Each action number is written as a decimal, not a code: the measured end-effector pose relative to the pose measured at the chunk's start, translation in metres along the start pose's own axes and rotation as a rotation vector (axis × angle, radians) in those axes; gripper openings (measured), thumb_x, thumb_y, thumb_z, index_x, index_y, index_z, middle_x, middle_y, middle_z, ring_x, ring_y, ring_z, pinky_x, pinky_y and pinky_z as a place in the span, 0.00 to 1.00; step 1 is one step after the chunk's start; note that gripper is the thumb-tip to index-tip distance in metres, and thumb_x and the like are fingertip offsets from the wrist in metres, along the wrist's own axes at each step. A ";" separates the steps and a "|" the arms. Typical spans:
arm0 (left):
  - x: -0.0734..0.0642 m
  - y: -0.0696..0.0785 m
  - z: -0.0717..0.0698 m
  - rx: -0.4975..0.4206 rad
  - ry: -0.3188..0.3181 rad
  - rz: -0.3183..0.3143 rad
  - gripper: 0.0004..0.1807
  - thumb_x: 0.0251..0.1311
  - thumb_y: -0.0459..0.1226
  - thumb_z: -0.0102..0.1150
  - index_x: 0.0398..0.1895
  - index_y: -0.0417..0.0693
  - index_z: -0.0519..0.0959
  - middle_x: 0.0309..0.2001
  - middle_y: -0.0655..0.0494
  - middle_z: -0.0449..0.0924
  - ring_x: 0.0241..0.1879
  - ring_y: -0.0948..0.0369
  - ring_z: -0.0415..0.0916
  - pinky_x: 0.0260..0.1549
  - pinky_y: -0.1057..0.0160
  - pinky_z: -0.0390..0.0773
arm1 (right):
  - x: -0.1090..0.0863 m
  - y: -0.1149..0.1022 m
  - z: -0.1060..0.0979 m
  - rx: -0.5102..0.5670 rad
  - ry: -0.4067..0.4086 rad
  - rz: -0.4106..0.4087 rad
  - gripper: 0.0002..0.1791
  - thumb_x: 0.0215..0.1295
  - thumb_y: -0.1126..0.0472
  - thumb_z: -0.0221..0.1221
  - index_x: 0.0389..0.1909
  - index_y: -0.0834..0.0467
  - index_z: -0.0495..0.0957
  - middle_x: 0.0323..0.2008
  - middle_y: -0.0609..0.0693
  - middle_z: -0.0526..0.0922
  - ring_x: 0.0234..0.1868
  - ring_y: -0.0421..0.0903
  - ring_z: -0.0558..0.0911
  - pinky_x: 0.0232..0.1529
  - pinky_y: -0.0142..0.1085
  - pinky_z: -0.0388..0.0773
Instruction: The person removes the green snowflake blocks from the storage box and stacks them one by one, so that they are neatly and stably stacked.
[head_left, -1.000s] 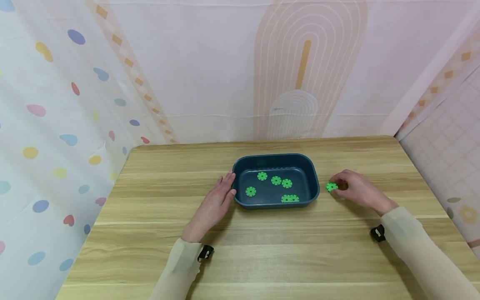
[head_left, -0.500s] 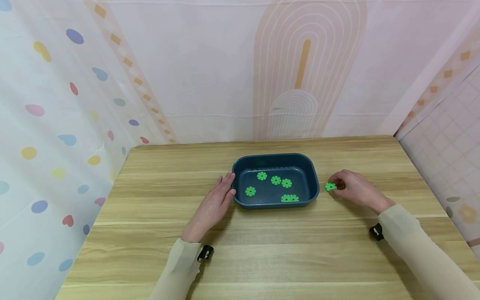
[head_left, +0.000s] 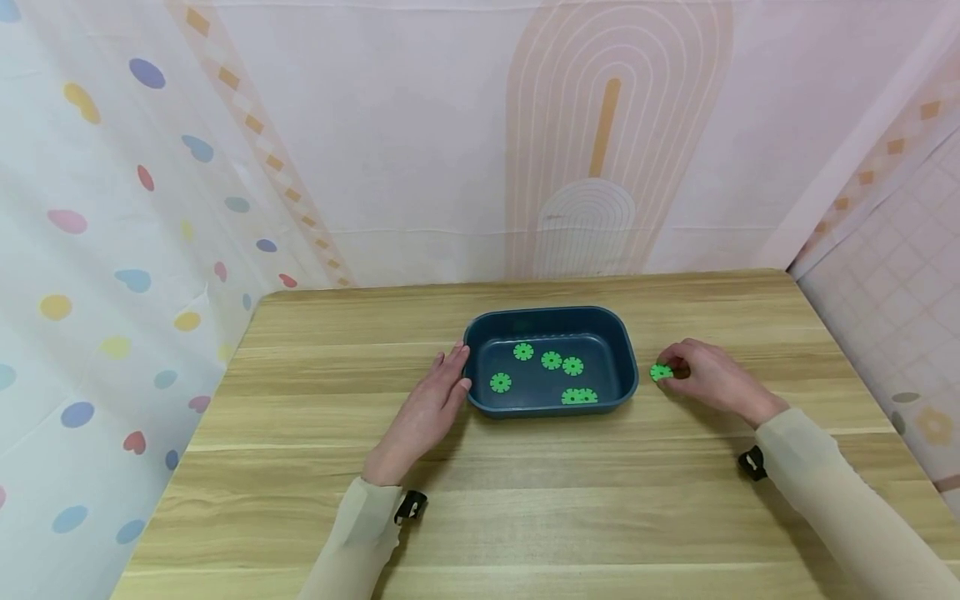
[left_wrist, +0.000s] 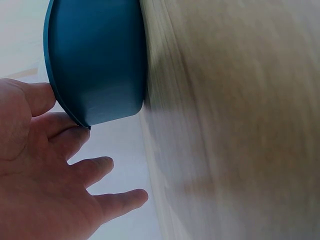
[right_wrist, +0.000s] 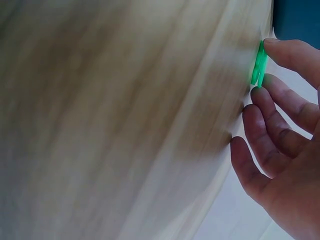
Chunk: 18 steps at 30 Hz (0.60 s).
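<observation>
A dark blue rectangular tray (head_left: 551, 411) stands on the table with several flat green notched discs (head_left: 522, 352) lying on its floor. At its left end my left hand (head_left: 427, 408) touches the rim, fingers extended; the left wrist view shows the thumb and first fingers right at the tray's (left_wrist: 95, 65) edge. Just right of the tray, my right hand (head_left: 712, 379) pinches a green notched disc (head_left: 660, 372) between thumb and fingertips, low at the table. Seen edge-on in the right wrist view, this disc (right_wrist: 259, 64) shows two thin layers, while the other fingertips meet the tabletop.
The wood-grain table (head_left: 555, 500) reaches back to a pale printed curtain (head_left: 420, 150), with more curtain at the left and right sides. Each wrist carries a small black device (head_left: 411, 506) by the sleeve cuff.
My right hand has shifted very slightly left with the disc during the first half second, then held still. My left hand and the tray stay in place.
</observation>
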<state>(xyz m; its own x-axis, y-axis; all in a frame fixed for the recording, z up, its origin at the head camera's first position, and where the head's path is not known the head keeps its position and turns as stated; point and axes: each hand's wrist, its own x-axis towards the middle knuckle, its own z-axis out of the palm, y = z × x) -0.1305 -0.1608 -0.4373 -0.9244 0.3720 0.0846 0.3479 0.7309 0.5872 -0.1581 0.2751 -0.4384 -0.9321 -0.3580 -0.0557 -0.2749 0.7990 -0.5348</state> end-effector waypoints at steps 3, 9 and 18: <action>0.000 0.000 0.000 -0.001 0.002 0.003 0.30 0.83 0.42 0.44 0.80 0.39 0.58 0.81 0.47 0.53 0.79 0.41 0.50 0.75 0.41 0.55 | 0.000 0.000 0.000 -0.002 0.001 -0.002 0.11 0.65 0.65 0.69 0.46 0.65 0.83 0.40 0.53 0.82 0.41 0.49 0.80 0.45 0.48 0.81; 0.001 0.000 0.000 0.001 0.003 0.003 0.30 0.83 0.42 0.44 0.80 0.39 0.58 0.81 0.46 0.53 0.79 0.41 0.50 0.75 0.40 0.55 | 0.001 -0.001 -0.001 -0.002 0.006 -0.009 0.12 0.65 0.64 0.70 0.45 0.65 0.83 0.40 0.54 0.82 0.40 0.50 0.80 0.45 0.49 0.81; 0.000 0.000 0.000 0.002 -0.003 -0.002 0.30 0.83 0.43 0.43 0.81 0.39 0.58 0.81 0.45 0.53 0.79 0.40 0.50 0.74 0.39 0.55 | 0.001 0.001 0.000 -0.018 0.006 0.002 0.12 0.64 0.63 0.70 0.45 0.65 0.83 0.40 0.54 0.82 0.41 0.50 0.81 0.46 0.49 0.81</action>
<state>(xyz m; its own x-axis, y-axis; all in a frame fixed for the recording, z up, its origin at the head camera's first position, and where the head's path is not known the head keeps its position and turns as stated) -0.1305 -0.1606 -0.4366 -0.9246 0.3721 0.0811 0.3463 0.7328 0.5858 -0.1591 0.2750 -0.4391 -0.9338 -0.3540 -0.0516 -0.2776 0.8080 -0.5198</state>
